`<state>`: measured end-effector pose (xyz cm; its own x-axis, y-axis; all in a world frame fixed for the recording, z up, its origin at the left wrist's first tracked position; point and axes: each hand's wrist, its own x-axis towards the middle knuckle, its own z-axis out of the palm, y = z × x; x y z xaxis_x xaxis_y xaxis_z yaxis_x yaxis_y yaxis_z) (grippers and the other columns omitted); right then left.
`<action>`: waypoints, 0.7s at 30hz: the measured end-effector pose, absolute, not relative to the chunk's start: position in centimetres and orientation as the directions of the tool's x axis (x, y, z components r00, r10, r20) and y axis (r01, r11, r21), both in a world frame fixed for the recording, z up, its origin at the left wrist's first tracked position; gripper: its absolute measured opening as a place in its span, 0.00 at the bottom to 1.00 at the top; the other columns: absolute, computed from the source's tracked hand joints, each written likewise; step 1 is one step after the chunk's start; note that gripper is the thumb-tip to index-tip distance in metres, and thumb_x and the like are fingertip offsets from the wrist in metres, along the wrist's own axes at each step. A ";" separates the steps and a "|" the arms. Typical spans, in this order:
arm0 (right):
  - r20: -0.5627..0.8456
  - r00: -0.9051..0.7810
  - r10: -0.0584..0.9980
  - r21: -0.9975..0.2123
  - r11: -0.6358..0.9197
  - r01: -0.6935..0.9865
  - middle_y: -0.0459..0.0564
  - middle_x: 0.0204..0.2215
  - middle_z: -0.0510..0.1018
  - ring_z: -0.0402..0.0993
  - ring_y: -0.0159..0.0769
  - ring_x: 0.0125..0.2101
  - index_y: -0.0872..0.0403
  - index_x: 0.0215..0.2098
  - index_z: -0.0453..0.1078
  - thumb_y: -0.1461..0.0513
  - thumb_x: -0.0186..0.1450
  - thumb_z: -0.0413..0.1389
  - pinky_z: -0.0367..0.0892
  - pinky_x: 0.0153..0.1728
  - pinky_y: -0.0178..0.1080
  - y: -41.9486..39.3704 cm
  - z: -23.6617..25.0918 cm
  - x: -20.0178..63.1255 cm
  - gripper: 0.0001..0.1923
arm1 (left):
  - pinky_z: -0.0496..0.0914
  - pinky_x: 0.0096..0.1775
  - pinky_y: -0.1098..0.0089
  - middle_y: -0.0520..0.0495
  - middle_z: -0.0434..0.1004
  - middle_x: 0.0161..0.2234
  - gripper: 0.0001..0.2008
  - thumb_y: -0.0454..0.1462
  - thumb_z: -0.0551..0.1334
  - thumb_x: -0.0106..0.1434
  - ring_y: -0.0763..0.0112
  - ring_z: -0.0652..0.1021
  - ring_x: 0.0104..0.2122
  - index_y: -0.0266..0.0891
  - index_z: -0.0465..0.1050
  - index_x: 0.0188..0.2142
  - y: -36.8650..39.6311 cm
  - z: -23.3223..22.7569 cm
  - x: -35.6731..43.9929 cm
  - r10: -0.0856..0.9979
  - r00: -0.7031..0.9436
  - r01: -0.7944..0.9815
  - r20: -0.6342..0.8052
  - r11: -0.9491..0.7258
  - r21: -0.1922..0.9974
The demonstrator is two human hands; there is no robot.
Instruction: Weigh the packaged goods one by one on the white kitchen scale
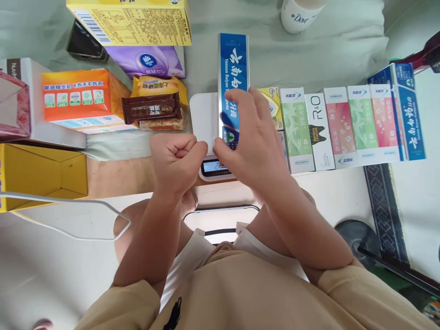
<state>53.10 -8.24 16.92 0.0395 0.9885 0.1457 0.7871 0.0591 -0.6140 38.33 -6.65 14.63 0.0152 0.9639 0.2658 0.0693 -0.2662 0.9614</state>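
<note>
While the long blue cardboard toothpaste box [233, 59] lies on the flat white electronic scale [204, 114] by the table's [118, 178] near edge, we read "Yunnan Baiyao" along it; its far end juts past the scale's far edge. Our right hand [257, 137] arches over its near end, thumb and fingers spread; we cannot tell whether they touch it. Our left hand [178, 160] is a clenched fist by the scale's near left corner. The lit display [209, 167] shows a "2", the rest hidden. Toward the table's right edge, a slim white box [319, 149] reads "Bamboo Charcoal".
</note>
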 end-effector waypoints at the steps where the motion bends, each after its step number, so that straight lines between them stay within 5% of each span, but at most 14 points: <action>1: 0.149 0.044 0.988 -0.609 0.056 0.791 0.61 0.68 0.64 0.57 0.56 0.72 0.44 0.64 0.60 0.60 0.66 0.55 0.66 0.66 0.64 -8.2 16.9 52.8 0.28 | 0.37 0.20 0.68 0.56 0.36 0.16 0.25 0.26 0.61 0.50 0.82 0.45 0.17 0.37 0.40 0.16 -6.6 14.6 38.3 0.963 0.016 0.072 0.268 -0.269 0.961; 7: 0.111 0.069 0.991 -0.576 0.007 0.817 0.64 0.71 0.56 0.56 0.64 0.72 0.46 0.64 0.58 0.54 0.64 0.62 0.69 0.61 0.64 -7.6 16.0 52.0 0.33 | 0.38 0.20 0.68 0.56 0.36 0.17 0.23 0.24 0.60 0.49 0.83 0.45 0.18 0.37 0.41 0.16 -6.8 14.5 38.3 0.956 0.021 0.069 0.294 -0.295 0.953; 10: 0.082 0.065 0.994 -0.538 -0.011 0.843 0.66 0.65 0.61 0.62 0.67 0.68 0.48 0.63 0.57 0.50 0.63 0.62 0.71 0.58 0.64 -7.3 15.8 52.8 0.35 | 0.39 0.21 0.68 0.56 0.35 0.18 0.23 0.23 0.60 0.48 0.82 0.45 0.19 0.37 0.41 0.18 -7.1 14.6 38.2 0.952 0.011 0.079 0.305 -0.304 0.949; 14: 0.124 0.049 0.991 -0.532 0.025 0.846 0.61 0.49 0.69 0.73 0.61 0.56 0.51 0.61 0.59 0.51 0.62 0.60 0.72 0.55 0.64 -6.9 15.2 53.9 0.32 | 0.38 0.22 0.67 0.55 0.36 0.19 0.24 0.23 0.60 0.48 0.82 0.45 0.20 0.37 0.41 0.18 -7.3 14.8 38.1 0.949 -0.006 0.100 0.317 -0.314 0.944; 21: 0.116 0.116 0.986 -0.571 -0.029 0.821 0.57 0.44 0.71 0.74 0.53 0.48 0.50 0.57 0.62 0.59 0.59 0.57 0.74 0.50 0.59 -5.7 16.1 53.7 0.27 | 0.37 0.22 0.67 0.55 0.36 0.19 0.24 0.25 0.61 0.48 0.82 0.44 0.20 0.37 0.41 0.18 -7.5 15.3 38.5 0.951 -0.002 0.119 0.310 -0.307 0.944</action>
